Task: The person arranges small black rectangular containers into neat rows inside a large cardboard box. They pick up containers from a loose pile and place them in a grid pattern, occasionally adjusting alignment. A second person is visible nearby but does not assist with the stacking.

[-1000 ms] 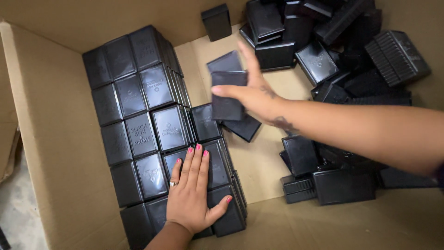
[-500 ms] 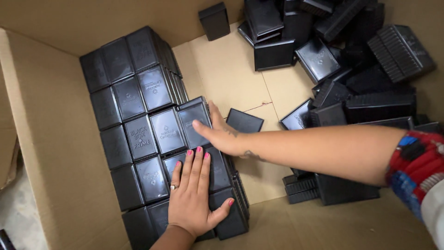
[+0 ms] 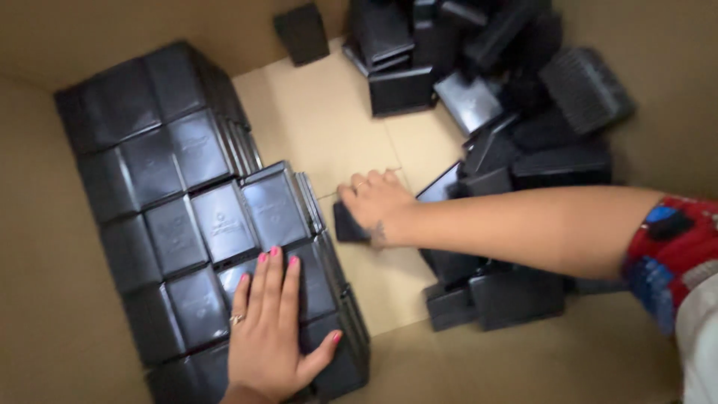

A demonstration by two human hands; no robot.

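My left hand (image 3: 273, 329) lies flat, fingers spread, on the near end of a packed block of black plastic boxes (image 3: 187, 202) that fills the left side of a big cardboard carton. My right hand (image 3: 374, 202) reaches across from the right, and its fingers curl over a single loose black box (image 3: 345, 226) lying on the carton floor just right of the block. Most of that box is hidden under the hand. The newest box in the block (image 3: 275, 206) stands beside it, slightly raised.
A jumbled heap of loose black boxes (image 3: 523, 112) fills the carton's right and far side. One box (image 3: 301, 31) stands apart at the back. Bare carton floor (image 3: 321, 112) shows between block and heap. The carton wall (image 3: 37, 284) rises on the left.
My right hand carried a box from the heap to the block, set it in the row, then drew back right onto another loose box. My left hand stayed flat on the block.
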